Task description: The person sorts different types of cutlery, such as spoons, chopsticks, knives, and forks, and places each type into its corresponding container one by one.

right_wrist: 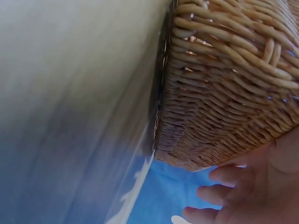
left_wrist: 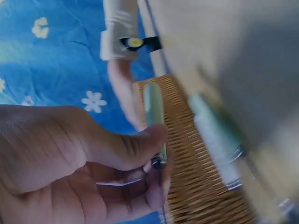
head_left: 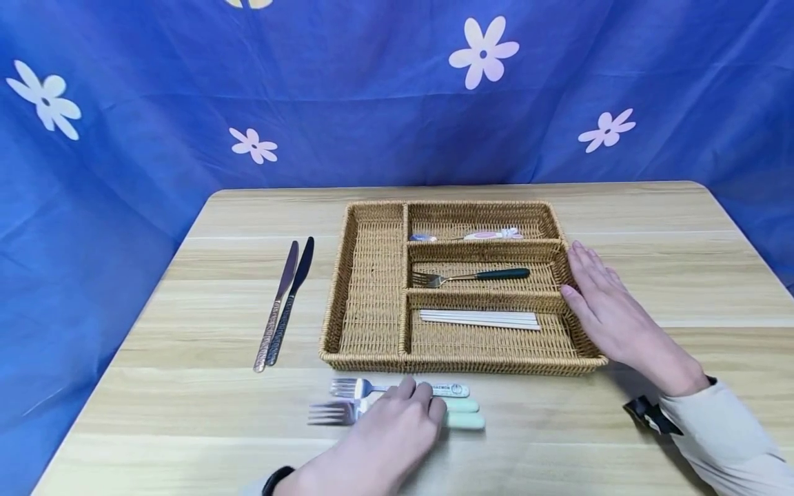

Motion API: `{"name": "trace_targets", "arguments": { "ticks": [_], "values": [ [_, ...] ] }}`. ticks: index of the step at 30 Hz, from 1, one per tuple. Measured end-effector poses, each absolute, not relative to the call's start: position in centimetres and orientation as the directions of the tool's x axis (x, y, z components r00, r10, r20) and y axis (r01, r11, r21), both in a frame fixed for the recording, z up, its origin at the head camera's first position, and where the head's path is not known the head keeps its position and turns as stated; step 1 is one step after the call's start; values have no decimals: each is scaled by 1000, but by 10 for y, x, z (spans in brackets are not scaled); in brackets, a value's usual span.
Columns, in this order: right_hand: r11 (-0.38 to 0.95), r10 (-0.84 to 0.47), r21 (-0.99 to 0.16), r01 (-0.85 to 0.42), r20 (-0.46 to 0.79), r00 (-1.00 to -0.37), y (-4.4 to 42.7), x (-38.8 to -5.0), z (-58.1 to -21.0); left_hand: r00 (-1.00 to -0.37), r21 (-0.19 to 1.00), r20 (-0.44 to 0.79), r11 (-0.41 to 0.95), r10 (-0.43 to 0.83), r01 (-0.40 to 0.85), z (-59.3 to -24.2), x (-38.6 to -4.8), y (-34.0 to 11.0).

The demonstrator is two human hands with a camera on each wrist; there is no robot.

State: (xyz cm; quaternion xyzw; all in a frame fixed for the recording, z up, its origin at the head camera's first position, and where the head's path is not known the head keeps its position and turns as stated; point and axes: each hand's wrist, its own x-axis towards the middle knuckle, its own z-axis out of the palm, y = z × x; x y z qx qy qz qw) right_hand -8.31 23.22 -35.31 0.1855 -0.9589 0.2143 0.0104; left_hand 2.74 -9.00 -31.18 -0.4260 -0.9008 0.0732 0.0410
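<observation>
Thumb and fingers of my left hand (head_left: 393, 434) pinch a fork with a mint-green handle (left_wrist: 153, 105), raised off the table in the left wrist view. In the head view its tines are slightly blurred. Close behind it lie another mint-green-handled fork (head_left: 462, 405) and a fork with a white printed handle (head_left: 451, 390). My right hand (head_left: 611, 313) rests, fingers extended, against the right side of a woven divided tray (head_left: 372, 365). The tray holds a spoon (head_left: 493, 235) in the back compartment, a dark-handled fork (head_left: 502, 273) in the middle one, and white chopsticks (head_left: 480, 319) in the front one.
Left of the tray, two table knives, one coppery (head_left: 273, 317) and one dark (head_left: 291, 310), lie side by side on the wooden table (head_left: 186, 386). A blue flowered cloth (head_left: 372, 96) hangs behind the table's far edge.
</observation>
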Motion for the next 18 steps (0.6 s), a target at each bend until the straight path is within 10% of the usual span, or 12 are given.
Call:
{"name": "trace_targets", "arguments": {
  "ticks": [9,18],
  "values": [
    [842,-336,-410,-350,108,-935,233,-84,-352,-693,-14,26,693,721,721,-235,-37,-75],
    [847,-331,-411,-337,88,-939,230,-83,-352,-716,41,55,715,696,698,-232,-120,-48]
  ]
}}
